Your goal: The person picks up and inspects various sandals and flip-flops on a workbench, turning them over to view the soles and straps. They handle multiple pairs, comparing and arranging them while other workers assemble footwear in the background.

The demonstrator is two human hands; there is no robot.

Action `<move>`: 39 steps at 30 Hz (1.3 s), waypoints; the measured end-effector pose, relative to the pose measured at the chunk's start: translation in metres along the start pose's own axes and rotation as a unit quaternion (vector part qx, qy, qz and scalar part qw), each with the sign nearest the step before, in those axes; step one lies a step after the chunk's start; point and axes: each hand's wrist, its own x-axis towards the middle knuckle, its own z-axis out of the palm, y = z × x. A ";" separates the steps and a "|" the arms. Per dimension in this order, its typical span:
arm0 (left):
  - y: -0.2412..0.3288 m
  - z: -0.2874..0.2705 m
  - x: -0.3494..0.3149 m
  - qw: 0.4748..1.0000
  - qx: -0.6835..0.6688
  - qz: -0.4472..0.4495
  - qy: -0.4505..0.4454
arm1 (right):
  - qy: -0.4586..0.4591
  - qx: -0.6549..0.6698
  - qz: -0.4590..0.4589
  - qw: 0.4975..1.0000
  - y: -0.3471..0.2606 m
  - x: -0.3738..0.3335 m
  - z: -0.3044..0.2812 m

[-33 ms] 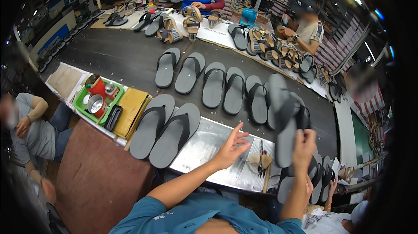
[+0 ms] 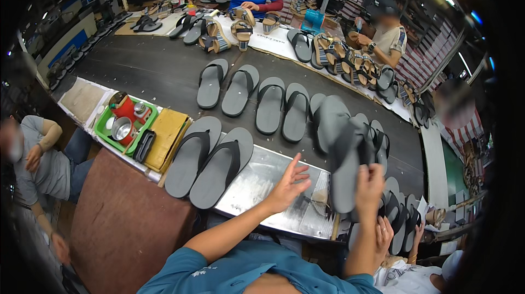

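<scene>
Grey sandal pinched by right hand, blurred; exact finger placement can't be told. Left hand spread, empty, over metal plate left of it. Sandal row beyond both hands could be knocked askew by a low pass.

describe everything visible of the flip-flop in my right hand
The flip-flop has a grey footbed and dark strap, perhaps foam or rubber; motion blur hides finer detail. Your right hand grips its right side, strapped end forward, near the right end of the metal sheet. A second flip-flop, also blurred, overlaps it; contact is unclear.
</scene>
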 end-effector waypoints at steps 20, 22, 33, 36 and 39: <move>-0.048 -0.107 -0.078 0.935 0.284 0.021 0.212 | -0.325 -0.114 0.025 0.938 -0.044 -0.180 0.058; -0.044 -0.106 -0.076 0.934 0.284 0.002 0.216 | -0.286 -0.071 0.044 0.954 -0.039 -0.184 0.061; -0.058 -0.062 0.047 0.963 0.190 0.118 0.148 | -0.161 0.516 0.127 0.831 -0.066 -0.035 0.022; -0.064 -0.056 0.109 0.994 0.057 0.077 0.058 | -0.243 0.565 0.075 0.785 -0.076 0.012 0.036; -0.085 -0.071 0.134 0.989 0.107 0.094 0.028 | -0.270 0.443 0.079 0.851 -0.112 0.066 0.068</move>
